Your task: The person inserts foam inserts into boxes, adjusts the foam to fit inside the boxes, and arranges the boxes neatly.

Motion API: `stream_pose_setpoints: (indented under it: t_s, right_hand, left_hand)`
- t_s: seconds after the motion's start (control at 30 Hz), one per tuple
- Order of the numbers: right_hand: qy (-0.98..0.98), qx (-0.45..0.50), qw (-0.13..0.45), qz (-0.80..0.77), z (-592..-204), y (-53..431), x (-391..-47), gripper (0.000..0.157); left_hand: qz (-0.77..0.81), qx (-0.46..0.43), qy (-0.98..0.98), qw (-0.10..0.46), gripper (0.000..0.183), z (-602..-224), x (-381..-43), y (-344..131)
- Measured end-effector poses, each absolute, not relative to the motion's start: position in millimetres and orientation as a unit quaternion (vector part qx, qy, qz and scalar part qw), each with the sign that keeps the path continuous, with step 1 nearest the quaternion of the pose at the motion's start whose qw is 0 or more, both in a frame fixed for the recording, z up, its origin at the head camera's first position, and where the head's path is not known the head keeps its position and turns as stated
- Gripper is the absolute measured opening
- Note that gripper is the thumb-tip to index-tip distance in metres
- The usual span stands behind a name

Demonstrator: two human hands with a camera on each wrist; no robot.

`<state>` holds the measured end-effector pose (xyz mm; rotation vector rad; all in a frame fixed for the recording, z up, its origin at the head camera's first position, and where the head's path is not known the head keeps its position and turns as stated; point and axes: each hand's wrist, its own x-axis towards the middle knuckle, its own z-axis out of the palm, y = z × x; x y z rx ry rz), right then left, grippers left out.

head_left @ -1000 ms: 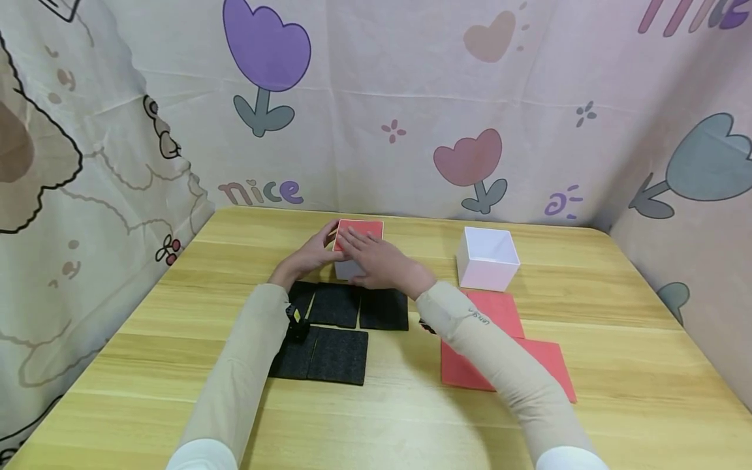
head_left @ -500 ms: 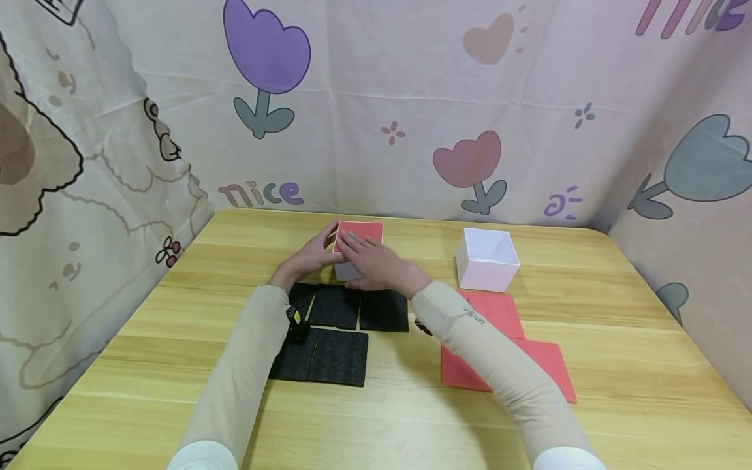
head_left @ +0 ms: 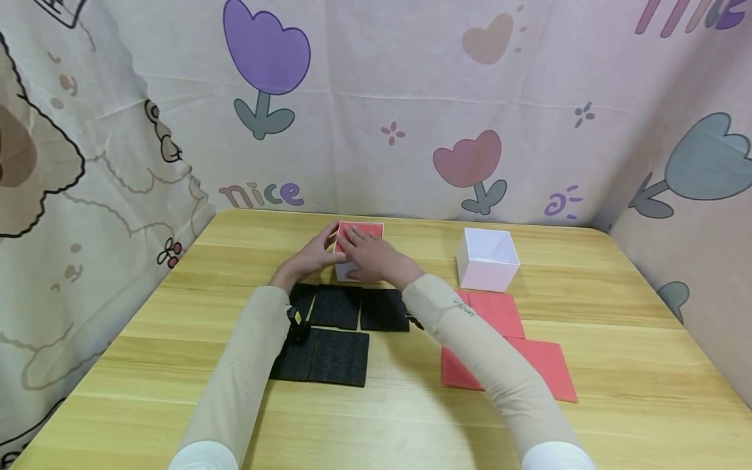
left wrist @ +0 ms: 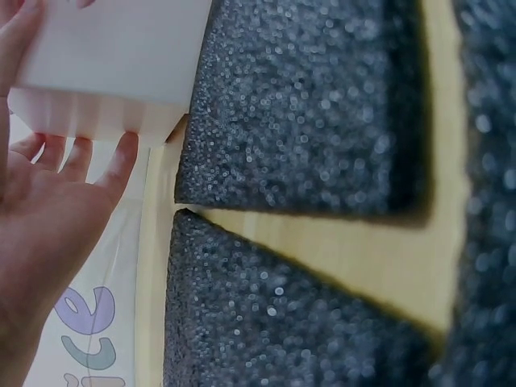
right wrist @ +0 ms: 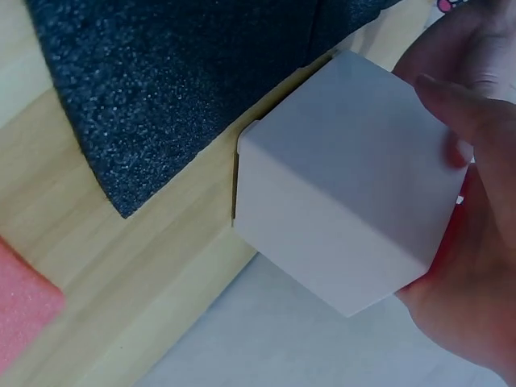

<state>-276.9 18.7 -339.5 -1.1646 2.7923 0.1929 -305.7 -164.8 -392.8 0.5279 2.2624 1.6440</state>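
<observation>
At the back of the table stands a white square box (head_left: 348, 273) with a red foam piece (head_left: 370, 228) filling its top. My left hand (head_left: 308, 256) holds this box from the left, its fingers against the side in the left wrist view and the thumb at the near face. Across the red foam lies my right hand (head_left: 378, 259), with the fingers straight and spread and the thumb by the near wall. In the right wrist view the box wall (right wrist: 347, 185) shows close under that hand. Part of the red foam is hidden by the right hand.
Several black foam squares (head_left: 338, 358) lie in two rows in front of the box. To the right stands a second white box (head_left: 487, 273), open at the top. Several red foam pieces (head_left: 499, 312) lie before it, partly under the right sleeve (head_left: 470, 333). A printed cloth (head_left: 364, 156) hangs behind.
My right hand has slid slightly over the red foam, and its forearm has swung a little to the left. The left hand and the boxes stay in place.
</observation>
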Motion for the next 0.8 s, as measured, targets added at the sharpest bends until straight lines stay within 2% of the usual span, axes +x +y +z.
stream_pose_setpoints:
  t_s: [0.37, 0.8]
  right_hand:
    - [0.922, -0.375, 0.056, 0.074, -341, 17, -281, 0.067]
    - [0.918, -0.383, 0.074, 0.075, -339, 16, -282, 0.065]
  left_hand:
    - [0.586, 0.198, 0.772, 0.148, 0.087, -393, -307, -163]
    - [0.562, 0.204, 0.781, 0.181, 0.089, -381, -309, -170]
